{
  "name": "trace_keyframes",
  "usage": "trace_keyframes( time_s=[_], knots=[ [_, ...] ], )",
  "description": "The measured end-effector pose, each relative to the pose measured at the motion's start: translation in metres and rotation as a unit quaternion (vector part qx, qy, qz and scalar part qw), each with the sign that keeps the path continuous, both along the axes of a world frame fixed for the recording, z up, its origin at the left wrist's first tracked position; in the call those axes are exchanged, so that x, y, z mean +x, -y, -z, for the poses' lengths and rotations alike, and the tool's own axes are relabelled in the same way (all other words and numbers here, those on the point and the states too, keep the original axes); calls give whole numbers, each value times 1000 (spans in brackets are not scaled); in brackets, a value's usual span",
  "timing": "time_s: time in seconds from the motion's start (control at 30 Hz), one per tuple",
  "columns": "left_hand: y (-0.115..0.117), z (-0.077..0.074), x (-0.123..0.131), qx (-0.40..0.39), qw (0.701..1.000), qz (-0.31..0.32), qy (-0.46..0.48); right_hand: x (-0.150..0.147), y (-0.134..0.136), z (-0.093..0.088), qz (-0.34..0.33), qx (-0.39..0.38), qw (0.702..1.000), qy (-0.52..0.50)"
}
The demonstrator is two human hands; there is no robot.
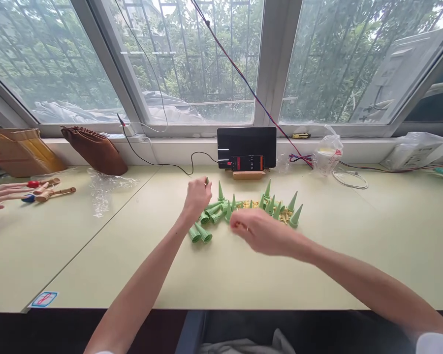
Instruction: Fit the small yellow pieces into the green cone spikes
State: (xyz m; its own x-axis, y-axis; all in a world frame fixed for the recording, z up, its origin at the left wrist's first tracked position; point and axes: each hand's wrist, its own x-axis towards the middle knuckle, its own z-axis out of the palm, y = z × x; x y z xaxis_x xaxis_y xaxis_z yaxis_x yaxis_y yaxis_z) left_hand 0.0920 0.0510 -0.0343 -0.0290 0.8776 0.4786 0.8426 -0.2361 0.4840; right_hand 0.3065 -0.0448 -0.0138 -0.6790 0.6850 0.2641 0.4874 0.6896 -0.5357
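My left hand (198, 197) is closed above the left side of a group of green plastic cones. A small bit of green shows at its fingertips, probably a cone's tip; most of it is hidden. My right hand (256, 231) is curled, slightly blurred, in front of the group, and I cannot make out what its fingers hold. Several green cones stand upright, such as the cone at the right end (296, 216). Others lie on their sides, among them a hollow cone (204, 234) near my left wrist. Small yellow pieces (285, 215) lie heaped among the cones.
A phone (247, 162) leans on a cardboard stand before a black tablet (246, 140). At the left, another person's hand (0, 195) is beside wooden toys with a red ball (33, 184) and a blue ball (28, 198). A brown pouch (96, 151) and plastic bag (328, 153) stand at the back.
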Motion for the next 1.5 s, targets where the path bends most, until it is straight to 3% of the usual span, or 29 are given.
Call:
trace_keyframes(
  time_s=[0.1,0.23,0.37,0.5,0.6,0.67,0.77,0.93,1.07,1.27,1.5],
  knots=[
    [-29,23,5,-28,1000,-7,2,-6,14,34,-76,-21,997,6],
    [-44,44,4,-65,998,2,11,-5,8,72,-56,-20,998,-2],
    [-41,46,0,-74,997,17,9,-7,-5,96,-30,18,999,-22],
    [-24,32,0,-70,997,15,-1,-7,-13,112,-15,47,998,-45],
    [-5,18,5,-46,999,15,0,-2,-16,115,-17,64,997,-42],
    [9,14,11,28,999,34,-8,2,-18,115,-11,70,997,-43],
    [27,19,20,71,992,96,-35,9,-19,115,1,70,996,-48],
    [44,44,29,45,987,147,-57,22,-18,115,22,74,996,-50],
    [49,55,33,34,985,159,-59,32,-16,112,65,70,994,-56],
    [50,61,37,1,978,176,-113,39,-16,112,145,57,986,-62],
    [48,56,31,-22,981,159,-112,40,-17,113,227,66,970,-48]
  ],
)
